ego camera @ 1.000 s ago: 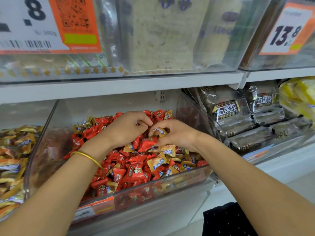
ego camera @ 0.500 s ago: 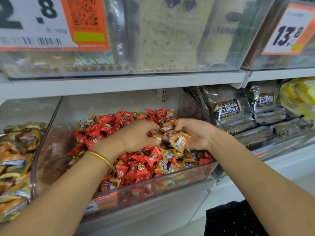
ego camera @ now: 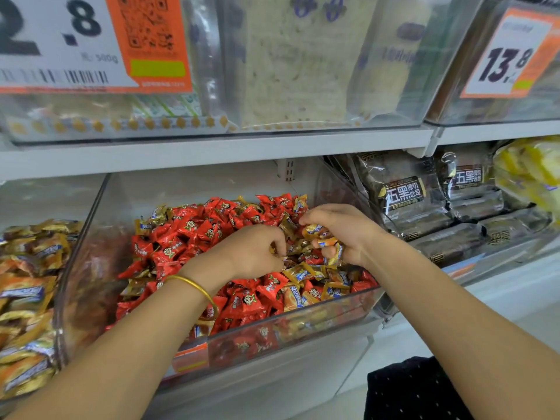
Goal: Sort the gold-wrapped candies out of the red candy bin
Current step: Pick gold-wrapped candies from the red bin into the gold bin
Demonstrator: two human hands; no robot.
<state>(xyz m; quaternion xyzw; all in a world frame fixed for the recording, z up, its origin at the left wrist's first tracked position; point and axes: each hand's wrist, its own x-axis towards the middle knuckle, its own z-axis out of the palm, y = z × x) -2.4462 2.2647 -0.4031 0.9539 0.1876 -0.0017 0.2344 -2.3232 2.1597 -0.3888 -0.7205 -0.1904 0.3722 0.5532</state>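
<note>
**Gold-wrapped candies collected above the red candy bin**
Our right hand grips several gold-wrapped candies. Our left hand curls into the pile, and we cannot tell whether it holds anything. More gold pieces lie along the front of the red candy bin. An overfull fist may spill pieces back. The bin sits on a store shelf.

White metal shelf, above the fingers; white-and-orange paper price tag higher still. Dark glossy plastic bread packs, stacked right of the fingers.
</note>
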